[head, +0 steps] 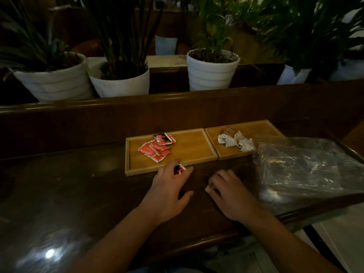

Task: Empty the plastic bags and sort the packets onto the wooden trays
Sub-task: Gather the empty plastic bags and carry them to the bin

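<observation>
So the left hand (pixel 171 186) has a red and black packet (pixel 178 168) tucked between its fingers, right at the near rim of the left wooden tray (pixel 197 152), which already has a little pile of red packets (pixel 156 147) on it. Makes sense, reds go left, so I'd guess this one is about to join them. The right wooden tray (pixel 258 128) sits flush beside it and has the white crumpled packets (pixel 235 141), so the sorting is by colour as far as I can tell

The right hand (pixel 228 194) is down on the table with fingers curled, and there may be something small and pale at the fingertips, but honestly can't tell if it's gripping anything. The clear plastic bag (pixel 307 170) lies slack just right of it, partly over the right tray's corner, with what looks like a pale bit left inside

Surface is a dark glossy wooden table (pixel 78 194), lamp glare on it. Dim room, white plant pots (pixel 211 72) lined up behind a wooden ledge
</observation>
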